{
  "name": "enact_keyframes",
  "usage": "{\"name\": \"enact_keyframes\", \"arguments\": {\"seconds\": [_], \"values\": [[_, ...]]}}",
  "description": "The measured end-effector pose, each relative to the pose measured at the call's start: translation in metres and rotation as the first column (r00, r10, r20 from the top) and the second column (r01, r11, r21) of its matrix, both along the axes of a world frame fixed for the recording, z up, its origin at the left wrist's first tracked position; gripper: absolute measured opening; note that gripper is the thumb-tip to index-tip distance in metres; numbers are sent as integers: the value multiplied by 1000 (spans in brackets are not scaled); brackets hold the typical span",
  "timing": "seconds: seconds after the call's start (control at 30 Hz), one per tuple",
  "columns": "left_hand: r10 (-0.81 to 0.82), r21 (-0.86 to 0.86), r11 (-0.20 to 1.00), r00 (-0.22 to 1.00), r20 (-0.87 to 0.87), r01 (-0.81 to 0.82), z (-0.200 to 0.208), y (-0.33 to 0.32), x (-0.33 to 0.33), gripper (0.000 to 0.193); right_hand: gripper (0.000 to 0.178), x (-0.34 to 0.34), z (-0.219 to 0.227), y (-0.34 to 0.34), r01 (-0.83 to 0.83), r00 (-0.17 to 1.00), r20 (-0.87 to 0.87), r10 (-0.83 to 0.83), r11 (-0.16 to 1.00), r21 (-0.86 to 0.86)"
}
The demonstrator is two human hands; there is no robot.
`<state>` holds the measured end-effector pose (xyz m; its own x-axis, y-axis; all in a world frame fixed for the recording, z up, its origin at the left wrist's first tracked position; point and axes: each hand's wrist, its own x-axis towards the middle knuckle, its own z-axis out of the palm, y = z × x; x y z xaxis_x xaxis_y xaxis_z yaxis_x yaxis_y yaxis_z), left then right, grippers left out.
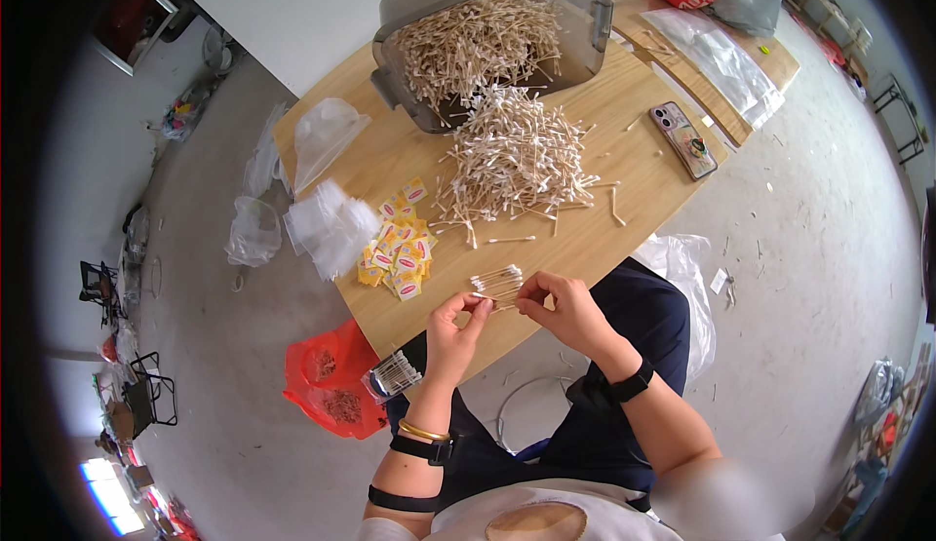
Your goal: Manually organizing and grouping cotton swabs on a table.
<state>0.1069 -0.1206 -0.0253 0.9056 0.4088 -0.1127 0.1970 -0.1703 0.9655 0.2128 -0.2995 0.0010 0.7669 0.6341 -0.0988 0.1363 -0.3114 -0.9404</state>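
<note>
A small row of cotton swabs (499, 280) lies side by side at the table's near edge, between my two hands. My left hand (454, 334) is closed in a pinch at the row's left end, thumb and forefinger on the swab tips. From the other side my right hand (565, 313) pinches the swabs' right ends, its fingertips curled together. Beyond them rises a big loose heap of cotton swabs (517, 156), spilling out of a grey plastic bin (595, 49) tipped on its side. One single swab (512, 240) lies between heap and hands.
Yellow-and-white paper labels (398, 249) are piled left of the heap, beside clear plastic bags (331, 227). A phone (682, 139) lies at the table's right edge. Below the left edge hang a red bag (322, 385) and a clear packet of swabs (394, 375).
</note>
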Motion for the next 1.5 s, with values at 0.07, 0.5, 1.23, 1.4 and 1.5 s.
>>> {"name": "enact_keyframes", "arguments": {"seconds": [0.07, 0.5, 1.23, 1.4, 1.5], "values": [[-21, -199, 980, 1000, -12, 18, 2, -1, -4, 18, 11, -2, 0, -2, -19, 998, -56, 21, 999, 42], [105, -333, 940, 991, 81, -73, 23, -14, -17, 17, 12, -18, 27, 3, -13, 999, -40, 16, 997, 75], [41, -360, 931, 998, -55, -59, 8, -7, -22, 20, 11, -3, -20, 6, 68, 963, -269, -26, 987, 146], [137, -223, 962, 985, -103, -157, -19, -3, -32, 26, 8, 28, -45, 34, 198, 923, 331, -196, 980, 29], [119, -132, 980, 974, -192, -146, -24, -4, -37, 26, 9, 36, -58, 51, 147, 856, 506, -105, 988, -45]]}}
